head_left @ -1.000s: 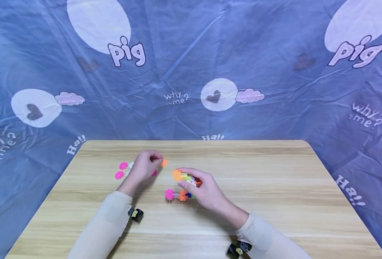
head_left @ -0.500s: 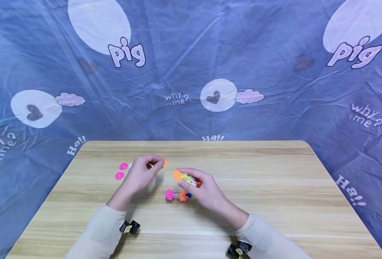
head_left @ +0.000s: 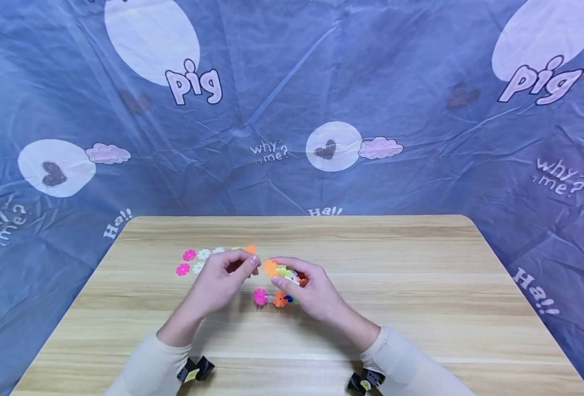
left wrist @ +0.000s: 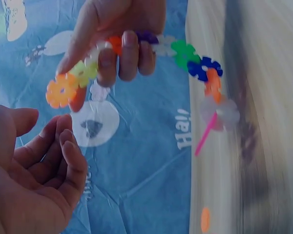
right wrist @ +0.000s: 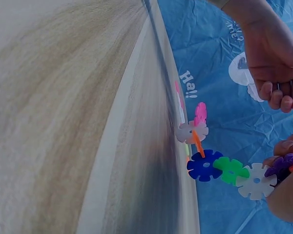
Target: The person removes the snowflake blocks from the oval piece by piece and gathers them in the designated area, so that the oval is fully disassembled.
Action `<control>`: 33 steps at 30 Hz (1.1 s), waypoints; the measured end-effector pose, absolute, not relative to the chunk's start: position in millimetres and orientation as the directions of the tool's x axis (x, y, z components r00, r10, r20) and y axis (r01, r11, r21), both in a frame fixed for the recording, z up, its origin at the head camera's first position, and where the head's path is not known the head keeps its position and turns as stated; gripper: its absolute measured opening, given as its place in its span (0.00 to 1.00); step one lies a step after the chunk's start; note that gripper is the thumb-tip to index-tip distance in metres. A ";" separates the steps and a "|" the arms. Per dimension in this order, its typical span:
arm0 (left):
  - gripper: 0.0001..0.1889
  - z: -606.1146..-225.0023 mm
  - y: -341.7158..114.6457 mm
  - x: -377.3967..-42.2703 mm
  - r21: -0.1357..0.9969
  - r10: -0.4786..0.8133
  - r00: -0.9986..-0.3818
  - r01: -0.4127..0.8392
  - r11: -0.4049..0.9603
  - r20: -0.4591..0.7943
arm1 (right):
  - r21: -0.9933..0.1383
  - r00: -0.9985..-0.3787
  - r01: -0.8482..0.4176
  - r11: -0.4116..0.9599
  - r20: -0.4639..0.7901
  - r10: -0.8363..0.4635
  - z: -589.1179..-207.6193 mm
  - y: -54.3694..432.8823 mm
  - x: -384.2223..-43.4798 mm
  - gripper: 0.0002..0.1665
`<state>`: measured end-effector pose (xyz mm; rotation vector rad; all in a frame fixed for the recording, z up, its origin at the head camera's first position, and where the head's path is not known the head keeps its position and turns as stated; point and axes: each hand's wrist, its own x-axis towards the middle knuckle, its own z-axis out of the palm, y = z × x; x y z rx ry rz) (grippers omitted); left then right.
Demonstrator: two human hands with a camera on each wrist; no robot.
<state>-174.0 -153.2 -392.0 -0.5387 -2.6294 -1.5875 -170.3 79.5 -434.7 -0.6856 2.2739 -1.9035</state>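
Note:
My right hand (head_left: pixel 317 289) grips a chain of linked plastic snowflake discs (left wrist: pixel 186 54) between thumb and fingers. An orange disc (head_left: pixel 270 268) forms the end sticking out past the fingertips, followed by a yellow one. Beyond the fingers the chain curves down through purple, clear, green, blue (right wrist: pixel 205 165), orange and clear discs to a pink disc (head_left: pixel 260 297). To the left of the orange end is my left hand (left wrist: pixel 39 180), its fingers loosely bent and the thumb apart from them. Nothing shows between those fingers.
Loose discs lie on the wooden table (head_left: pixel 396 275) at the back left: pink (head_left: pixel 189 255), white (head_left: pixel 203 254) and orange (head_left: pixel 250 249). My left hand covers part of this group. A blue printed cloth (head_left: pixel 282 99) hangs behind the table.
My left hand has come back from beside the loose orange disc, moving right and closer to the chain's end. That disc stays on the table. The right hand and chain hold still.

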 end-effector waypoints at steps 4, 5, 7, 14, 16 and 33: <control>0.10 -389.5 -149.2 -169.9 0.863 0.302 -0.941 0.273 0.424 0.149 | -0.956 -0.893 -0.264 0.127 0.192 -0.407 -434.4 79.0 -169.6 0.24; 0.10 -389.5 -148.5 -169.5 0.865 0.307 -0.942 0.266 0.425 0.138 | -0.956 -0.893 -0.262 0.132 0.189 -0.408 -434.5 78.9 -169.2 0.24; 0.10 -389.5 -147.2 -169.1 0.870 0.317 -0.941 0.253 0.423 0.120 | -0.957 -0.894 -0.256 0.138 0.180 -0.411 -434.4 78.8 -168.6 0.24; 0.12 -389.1 -144.1 -169.9 0.885 0.300 -0.950 0.212 0.414 0.087 | -0.970 -0.894 -0.201 0.133 0.126 -0.431 -433.3 79.5 -167.6 0.28; 0.13 -387.9 -143.9 -170.2 0.890 0.279 -0.957 0.196 0.411 0.082 | -0.971 -0.895 -0.194 0.142 0.116 -0.430 -433.0 81.0 -167.6 0.30; 0.12 -387.9 -143.1 -171.2 0.937 0.152 -0.987 0.108 0.333 0.060 | -0.952 -0.911 -0.242 0.186 0.157 -0.382 -437.9 85.1 -170.0 0.24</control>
